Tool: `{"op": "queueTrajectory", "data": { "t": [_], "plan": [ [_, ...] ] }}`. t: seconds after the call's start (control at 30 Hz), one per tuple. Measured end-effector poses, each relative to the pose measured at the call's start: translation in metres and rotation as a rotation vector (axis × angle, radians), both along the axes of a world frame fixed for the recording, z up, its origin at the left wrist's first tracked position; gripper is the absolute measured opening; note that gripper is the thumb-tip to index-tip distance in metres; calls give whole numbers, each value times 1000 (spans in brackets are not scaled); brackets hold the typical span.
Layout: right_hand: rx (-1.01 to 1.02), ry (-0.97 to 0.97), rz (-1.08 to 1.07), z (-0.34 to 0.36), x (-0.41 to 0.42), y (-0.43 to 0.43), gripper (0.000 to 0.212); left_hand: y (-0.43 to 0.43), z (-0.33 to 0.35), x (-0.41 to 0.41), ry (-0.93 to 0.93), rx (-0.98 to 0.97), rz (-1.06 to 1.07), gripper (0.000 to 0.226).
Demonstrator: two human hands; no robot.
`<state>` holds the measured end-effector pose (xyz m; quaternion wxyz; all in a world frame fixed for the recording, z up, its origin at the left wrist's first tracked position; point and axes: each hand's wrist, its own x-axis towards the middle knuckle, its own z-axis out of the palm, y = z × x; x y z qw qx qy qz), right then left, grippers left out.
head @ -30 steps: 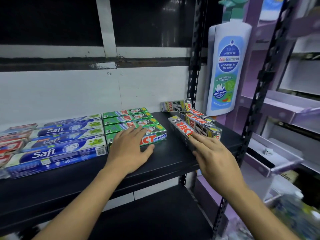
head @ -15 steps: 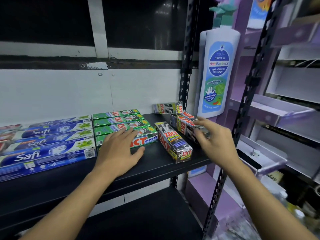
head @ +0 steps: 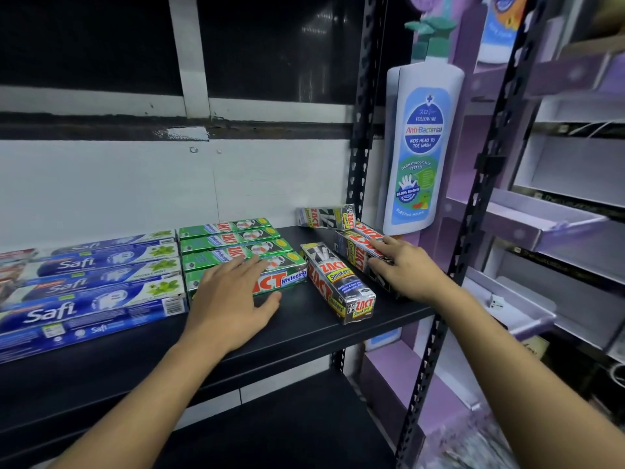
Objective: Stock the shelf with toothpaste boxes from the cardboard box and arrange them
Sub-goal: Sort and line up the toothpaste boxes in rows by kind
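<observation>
Head: blk Zact box [head: 356, 254] (red logo)

A tall bottle cutout [head: 422, 147], white with a blue label marked "Anti-Bacterial" and a green pump top, is being held upright against the side of a purple stand [head: 470, 154]. Purple trays [head: 541, 221] are being carried by that stand, one above another, and a small white item [head: 496, 301] is being kept on a lower tray. A second blue-and-white cutout [head: 504, 22] is being cut off by the top edge. White compartments [head: 575, 164] are being seen at the far right. At the back a white wall [head: 101, 184] is being topped by a dark ledge [head: 101, 125], and dark window panes [head: 84, 38] are being divided by a white bar [head: 187, 52]
</observation>
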<state>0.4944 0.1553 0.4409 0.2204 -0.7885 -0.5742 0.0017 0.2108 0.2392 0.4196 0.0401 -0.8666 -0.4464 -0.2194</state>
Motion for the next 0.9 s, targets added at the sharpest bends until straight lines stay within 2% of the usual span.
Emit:
{"op": "queueTrajectory", "data": {
  "t": [0.33, 0.5, 0.73, 0.9],
  "plan": [
    [45, -47, -74, -2, -16, -47, 51, 0, -1, -1, 3, -1, -10, 67],
    [75, -30, -142, -9, -17, -43, 53, 0, 0, -1, 21, -1, -10, 68],
    [149, -37, -199, -7, -31, -29, 42, -1, 1, -1, 28, -11, -11, 68],
    [100, 2, -211, 4, -34, -32, 48, -2, 2, 0, 35, -12, -5, 68]
  ]
}}
